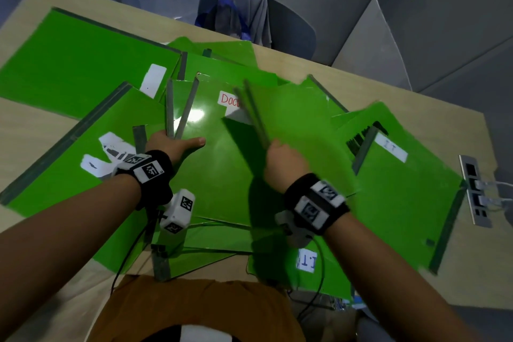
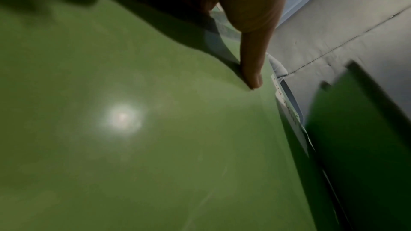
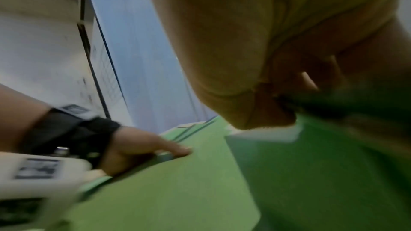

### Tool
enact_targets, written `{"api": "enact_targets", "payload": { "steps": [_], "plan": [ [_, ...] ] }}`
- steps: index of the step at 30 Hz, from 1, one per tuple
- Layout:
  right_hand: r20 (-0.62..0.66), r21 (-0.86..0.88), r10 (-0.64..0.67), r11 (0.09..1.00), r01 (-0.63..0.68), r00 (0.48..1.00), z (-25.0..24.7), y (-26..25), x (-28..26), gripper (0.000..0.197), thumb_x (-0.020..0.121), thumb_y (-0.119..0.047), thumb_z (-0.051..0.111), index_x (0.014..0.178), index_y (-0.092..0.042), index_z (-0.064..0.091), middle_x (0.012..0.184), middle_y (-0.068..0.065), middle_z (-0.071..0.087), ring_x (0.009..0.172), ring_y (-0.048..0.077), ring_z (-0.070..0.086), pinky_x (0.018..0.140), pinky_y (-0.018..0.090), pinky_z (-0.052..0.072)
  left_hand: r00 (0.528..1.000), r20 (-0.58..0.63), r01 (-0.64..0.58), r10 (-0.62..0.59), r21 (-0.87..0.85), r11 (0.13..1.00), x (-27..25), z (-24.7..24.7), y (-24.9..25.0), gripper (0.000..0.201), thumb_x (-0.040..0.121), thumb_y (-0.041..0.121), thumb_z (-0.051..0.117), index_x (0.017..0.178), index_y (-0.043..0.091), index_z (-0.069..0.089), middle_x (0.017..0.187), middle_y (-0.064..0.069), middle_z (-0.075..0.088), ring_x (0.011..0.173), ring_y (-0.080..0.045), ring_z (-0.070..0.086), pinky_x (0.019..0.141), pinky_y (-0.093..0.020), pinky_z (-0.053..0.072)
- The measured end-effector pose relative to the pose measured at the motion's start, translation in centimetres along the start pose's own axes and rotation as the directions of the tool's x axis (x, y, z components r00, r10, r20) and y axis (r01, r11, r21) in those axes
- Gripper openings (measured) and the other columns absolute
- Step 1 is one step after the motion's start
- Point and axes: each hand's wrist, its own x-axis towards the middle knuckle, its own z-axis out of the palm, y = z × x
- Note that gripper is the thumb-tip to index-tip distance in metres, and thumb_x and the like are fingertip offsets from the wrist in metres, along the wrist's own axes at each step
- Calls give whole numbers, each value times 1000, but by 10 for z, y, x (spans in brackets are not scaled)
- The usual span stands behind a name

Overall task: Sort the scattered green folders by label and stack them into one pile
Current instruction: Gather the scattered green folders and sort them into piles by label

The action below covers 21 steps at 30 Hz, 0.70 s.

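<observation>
Several green folders lie overlapped on a wooden table (image 1: pixel 27 125). My left hand (image 1: pixel 180 141) rests at the near end of two grey spines, its thumb (image 2: pixel 251 69) stretched flat on the folder labelled "Doc…" (image 1: pixel 216 164); the other fingers are hidden. My right hand (image 1: pixel 280 155) grips a blurred green folder (image 1: pixel 305 125) by its spine edge and holds it tilted above the pile. The right wrist view shows that folder (image 3: pixel 322 173) under my curled fingers (image 3: pixel 266 59), with the left hand (image 3: pixel 142 147) beyond. Two folders marked "IT" lie at the right (image 1: pixel 402 203) and near my body (image 1: pixel 306 259).
A folder with a blank label (image 1: pixel 83 64) lies far left, one with torn labels (image 1: pixel 69 175) at near left. A socket strip with plugged cables (image 1: pixel 472 191) is set in the table's right edge. Behind the table stands a chair (image 1: pixel 288 28) draped with grey cloth (image 1: pixel 244 8).
</observation>
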Motion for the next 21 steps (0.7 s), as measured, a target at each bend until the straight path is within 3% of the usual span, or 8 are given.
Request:
{"api": "enact_targets", "payload": {
  "steps": [3,6,9,11,13,17,21],
  "plan": [
    [79,77,-69,995,63,995,16,-29,3,38,92,-21,56,121,2,47,119,20,56,104,34,61,80,37,49,1000,0,7,-7,5,1000,-1,0,0,87,64,49,82,129,2,50,117,-16,60,98,-32,56,88,-41,50],
    [-13,239,-2,971,5,1000,16,-13,19,35,94,-33,53,116,-6,52,112,11,58,97,27,59,74,33,46,1000,14,4,-4,14,1000,-2,-1,0,88,64,50,81,131,2,48,120,-15,60,104,-34,56,91,-44,49],
    [-123,297,252,932,-207,960,8,46,43,66,87,-47,60,135,-7,40,135,16,47,124,31,46,97,43,44,999,35,-13,11,58,998,-4,-4,0,85,67,54,78,130,5,49,119,-13,59,100,-31,56,88,-41,49],
    [-47,316,405,873,-371,913,8,88,56,94,76,-58,67,144,-8,27,147,19,34,136,35,33,107,51,36,999,35,-17,15,44,999,-6,-4,1,80,69,55,76,128,6,52,116,-12,61,95,-30,55,85,-38,49],
    [95,335,446,828,-450,890,14,112,63,108,66,-61,73,144,-5,25,147,21,33,137,37,33,108,53,36,999,35,-9,10,-15,1000,-7,-4,2,74,74,55,72,127,7,53,114,-10,61,94,-29,55,82,-37,46],
    [123,316,423,841,-440,898,29,121,63,102,60,-58,79,135,-3,38,135,20,49,125,36,47,100,45,43,998,68,12,-2,-134,991,-6,-4,3,72,82,56,62,134,7,49,113,-6,56,99,-25,52,85,-34,38],
    [86,342,448,825,-449,890,34,124,59,98,64,-61,76,138,-7,39,140,19,43,132,38,37,106,51,36,991,119,84,-57,-232,969,-4,-5,5,87,77,63,62,141,8,43,136,-9,52,122,-28,49,100,-39,33]
  ]
}}
